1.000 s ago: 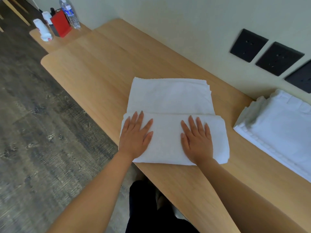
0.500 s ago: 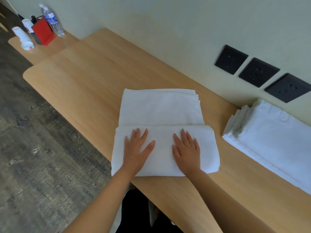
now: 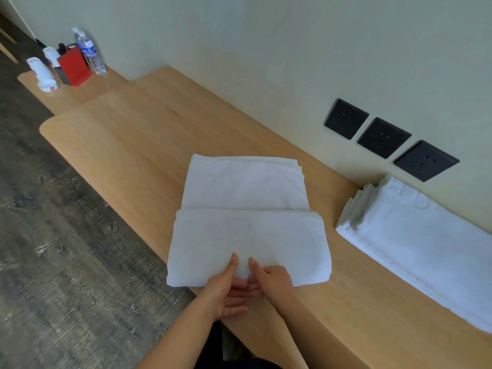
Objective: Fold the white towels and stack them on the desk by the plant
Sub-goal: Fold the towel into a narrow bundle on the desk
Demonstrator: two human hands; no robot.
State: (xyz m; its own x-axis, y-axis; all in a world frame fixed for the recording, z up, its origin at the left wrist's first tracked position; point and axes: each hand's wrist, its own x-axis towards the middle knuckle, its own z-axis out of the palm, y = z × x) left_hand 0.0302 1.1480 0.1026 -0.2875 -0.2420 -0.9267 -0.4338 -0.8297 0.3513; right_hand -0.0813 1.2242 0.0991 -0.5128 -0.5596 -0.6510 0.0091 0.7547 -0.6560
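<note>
The left hand (image 3: pixel 226 291) and right hand (image 3: pixel 274 280) pinched the near edge of a half-folded white terry towel (image 3: pixel 247 235) on the light wooden counter (image 3: pixel 133 134).
One red box (image 3: pixel 73 66) at the far end held dark items too small to tell; beside it stood one clear plastic water bottle (image 3: pixel 90 53) and two white cups (image 3: pixel 42 73); three black square wall sockets (image 3: pixel 383 137); one stack of folded white towels (image 3: pixel 415 249) lay to the right; the hands met mid-edge, thumbs on top, fingers beneath.
</note>
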